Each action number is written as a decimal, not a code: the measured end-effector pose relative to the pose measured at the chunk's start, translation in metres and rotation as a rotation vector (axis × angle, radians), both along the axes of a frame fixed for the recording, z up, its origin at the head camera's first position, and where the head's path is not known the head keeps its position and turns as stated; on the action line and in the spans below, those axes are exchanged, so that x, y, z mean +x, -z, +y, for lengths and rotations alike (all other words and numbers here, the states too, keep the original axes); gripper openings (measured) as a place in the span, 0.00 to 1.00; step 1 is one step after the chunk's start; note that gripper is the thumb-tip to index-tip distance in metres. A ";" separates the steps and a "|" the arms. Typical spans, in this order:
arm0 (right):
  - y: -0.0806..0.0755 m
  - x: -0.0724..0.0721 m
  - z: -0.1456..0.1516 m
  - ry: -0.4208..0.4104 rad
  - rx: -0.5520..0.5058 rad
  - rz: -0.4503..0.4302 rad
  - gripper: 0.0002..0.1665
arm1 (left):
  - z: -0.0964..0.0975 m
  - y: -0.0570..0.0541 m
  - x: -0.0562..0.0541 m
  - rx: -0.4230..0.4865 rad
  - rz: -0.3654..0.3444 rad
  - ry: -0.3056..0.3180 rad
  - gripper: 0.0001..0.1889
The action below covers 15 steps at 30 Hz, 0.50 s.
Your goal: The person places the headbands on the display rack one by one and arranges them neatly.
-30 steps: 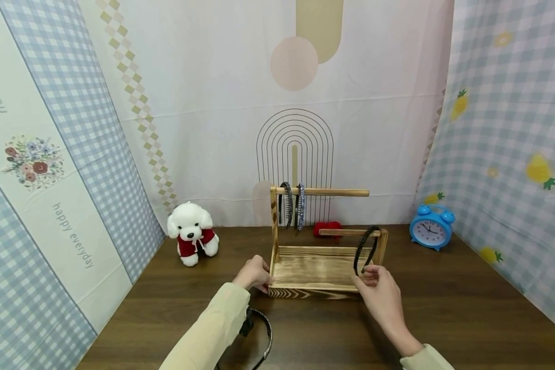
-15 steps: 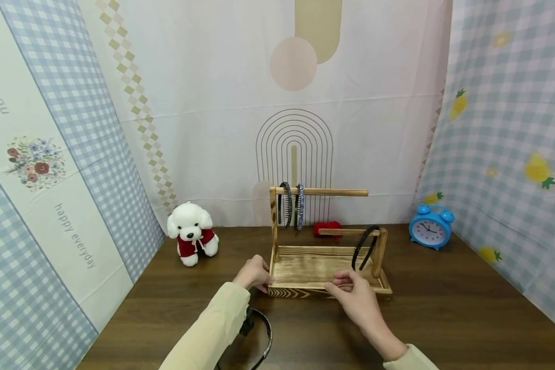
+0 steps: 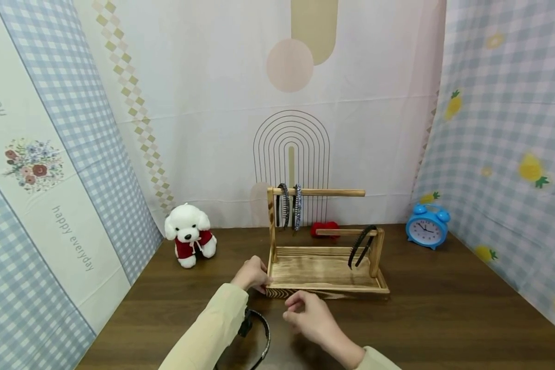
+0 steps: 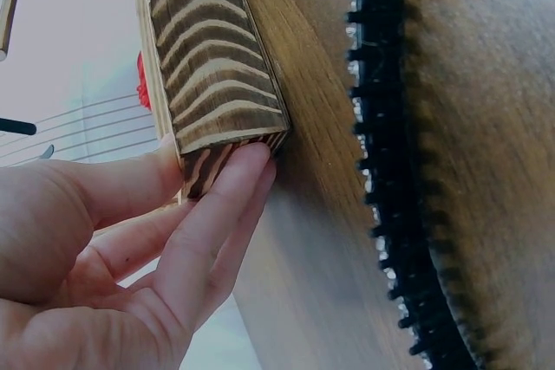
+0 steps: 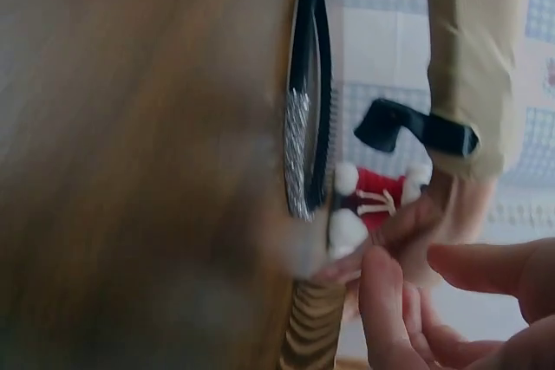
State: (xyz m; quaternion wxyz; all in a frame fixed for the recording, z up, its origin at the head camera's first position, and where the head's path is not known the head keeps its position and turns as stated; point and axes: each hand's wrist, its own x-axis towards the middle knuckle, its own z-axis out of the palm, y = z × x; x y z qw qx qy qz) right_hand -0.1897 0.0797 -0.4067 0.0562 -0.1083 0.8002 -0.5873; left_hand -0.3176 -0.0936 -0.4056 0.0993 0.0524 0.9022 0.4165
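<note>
A wooden headband rack (image 3: 324,271) with a shallow tray base stands on the table. My left hand (image 3: 251,273) holds the tray's left end, thumb at the rim and fingers against the end face (image 4: 208,166), as the left wrist view shows. My right hand (image 3: 312,317) is in front of the tray, fingers loosely bent and holding nothing. A black headband (image 3: 361,246) hangs on the rack's lower bar. Two headbands, a dark one (image 3: 285,208) and a glittery one (image 3: 298,208), hang on the upper bar. Below my left forearm lies another headband (image 5: 299,145), black with a silvery part, partly hidden in the head view.
A white plush dog (image 3: 188,234) in red sits at the back left of the table. To the back right stands a blue alarm clock (image 3: 426,227). Behind the rack is a red object (image 3: 325,226), partly covered by the lower bar. Patterned cloths enclose the table.
My right hand has let go of the black headband on the lower bar and moved left and toward me. My left hand stays at the tray's end.
</note>
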 end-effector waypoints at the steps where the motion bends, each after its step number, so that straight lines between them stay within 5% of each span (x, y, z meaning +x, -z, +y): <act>1: 0.001 0.000 -0.004 -0.025 0.007 -0.023 0.13 | 0.000 0.000 0.000 0.000 0.000 0.002 0.09; 6: 0.009 0.003 -0.025 -0.089 0.122 -0.128 0.15 | -0.001 0.000 0.001 0.008 0.000 0.001 0.11; 11: 0.019 0.002 -0.044 -0.097 0.341 -0.107 0.17 | -0.001 0.001 0.003 0.025 0.004 -0.002 0.14; 15: 0.024 -0.005 -0.051 -0.099 0.416 -0.114 0.18 | -0.001 0.000 0.002 0.023 0.009 0.005 0.14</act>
